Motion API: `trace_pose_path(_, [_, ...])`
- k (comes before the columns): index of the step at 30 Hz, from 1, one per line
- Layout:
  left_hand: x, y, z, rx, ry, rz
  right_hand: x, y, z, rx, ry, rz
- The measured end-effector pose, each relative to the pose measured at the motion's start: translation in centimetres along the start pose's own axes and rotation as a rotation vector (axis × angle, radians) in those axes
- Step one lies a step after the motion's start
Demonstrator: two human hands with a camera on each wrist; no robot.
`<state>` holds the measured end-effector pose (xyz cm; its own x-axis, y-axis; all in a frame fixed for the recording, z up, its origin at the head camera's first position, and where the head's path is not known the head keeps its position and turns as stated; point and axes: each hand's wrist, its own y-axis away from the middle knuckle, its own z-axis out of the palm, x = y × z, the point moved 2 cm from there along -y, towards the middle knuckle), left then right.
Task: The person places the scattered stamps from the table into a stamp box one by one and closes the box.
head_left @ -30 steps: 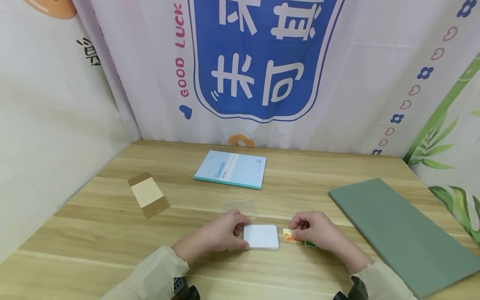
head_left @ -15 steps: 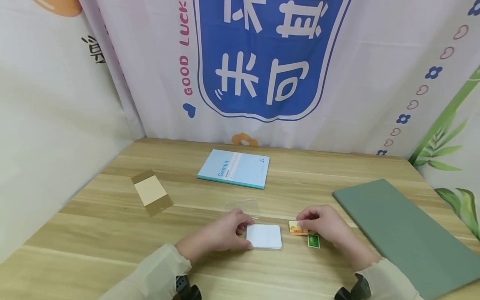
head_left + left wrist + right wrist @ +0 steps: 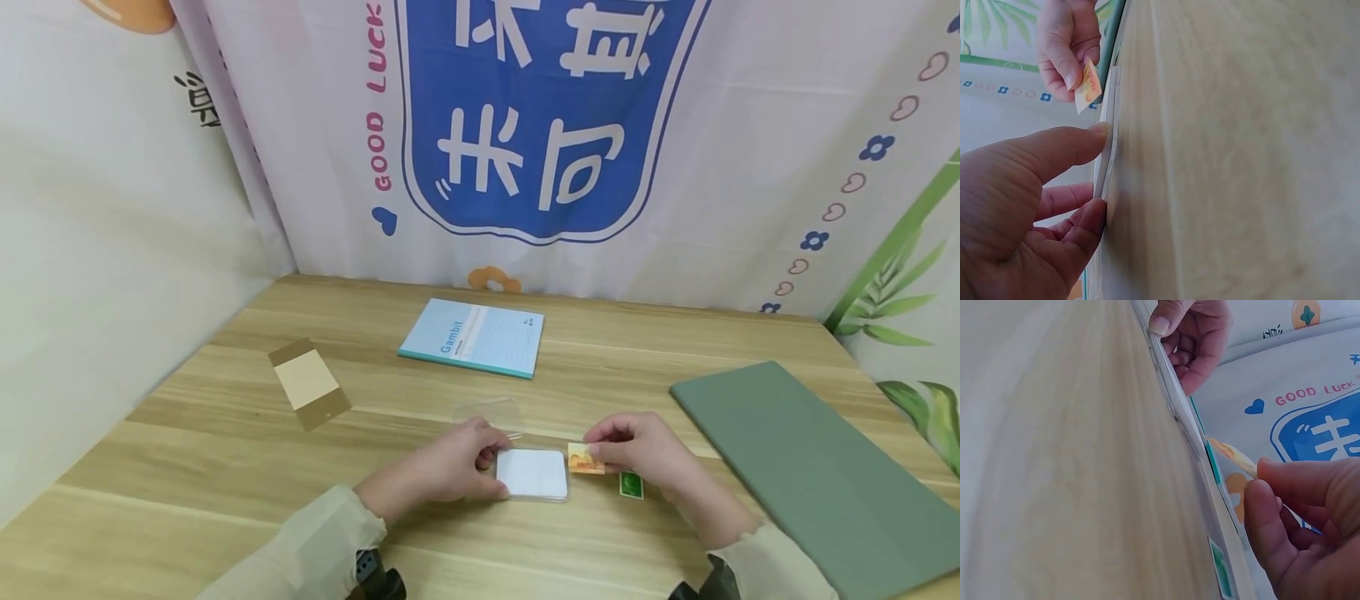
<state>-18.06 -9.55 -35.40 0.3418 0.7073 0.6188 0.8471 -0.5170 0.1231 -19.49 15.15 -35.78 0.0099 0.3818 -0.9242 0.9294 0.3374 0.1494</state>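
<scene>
Spreading across the foreground: one wood-grain table (image 3: 187, 492), its streaks running mostly from side to side. Clock readings are centring on the white pad, with twelve pointing to the back cloth.

Centre: one white pad (image 3: 532, 473), rectangular, round-cornered, clear-edged, lying flat. Left hand (image 3: 457, 467), at nine o'clock, is gripping its end between thumb and fingers.

Three o'clock, near: one orange-and-yellow slip (image 3: 585, 458), hanging beside the pad's end. Right hand (image 3: 648, 454) is pinching it between thumb and finger. One green slip (image 3: 632, 485) is lying on the wood just below that hand.

Three o'clock, far: one grey-green board (image 3: 813, 479), lying flat and slanting.

Eleven o'clock: one clear plastic piece (image 3: 489, 410), lying just behind the left hand; farther out, one pale blue notebook (image 3: 472, 337), reading "Gambit".

Ten o'clock: one brown-and-cream card (image 3: 310, 384), lying at a slant.

Twelve o'clock, room: one pale back cloth (image 3: 322, 167), hanging behind the table, bearing a blue panel (image 3: 457, 83) with white characters and pink "GOOD LUCK" lettering. Two o'clock: printed bamboo (image 3: 911, 233), rising green beside the table's corner.
</scene>
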Motion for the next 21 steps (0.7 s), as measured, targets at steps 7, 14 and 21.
trace_pose_path(7, [0.0, 0.1, -0.1, -0.006, -0.011, -0.03, -0.6, -0.2, 1.2, -0.028, -0.03, -0.02])
trace_pose_path(14, [-0.2, 0.0, -0.1, -0.011, -0.02, -0.038, -1.0, -0.5, 2.3, -0.059, -0.073, -0.026])
trace_pose_path(21, [-0.1, -0.2, 0.1, -0.011, -0.048, -0.034, -1.0, -0.6, 3.3, -0.076, -0.101, -0.022])
